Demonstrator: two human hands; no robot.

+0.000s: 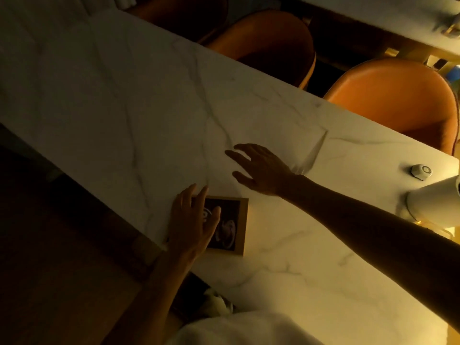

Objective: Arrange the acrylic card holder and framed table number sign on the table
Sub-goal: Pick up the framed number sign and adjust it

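Note:
The framed table number sign (232, 227) lies flat near the table's near edge, a dark panel with white figures in a light wooden frame. My left hand (193, 220) rests over its left part with fingers spread, not gripping. The clear acrylic card holder (312, 148) lies on the marble top farther right, hard to make out. My right hand (256, 168) hovers open just left of it, fingers spread, holding nothing.
The white marble table (124, 95) runs diagonally. Orange chairs (398, 95) stand along its far side. A small white round device (421, 171) and a white lamp base (433, 202) sit at the right end. Another table (373, 18) is beyond.

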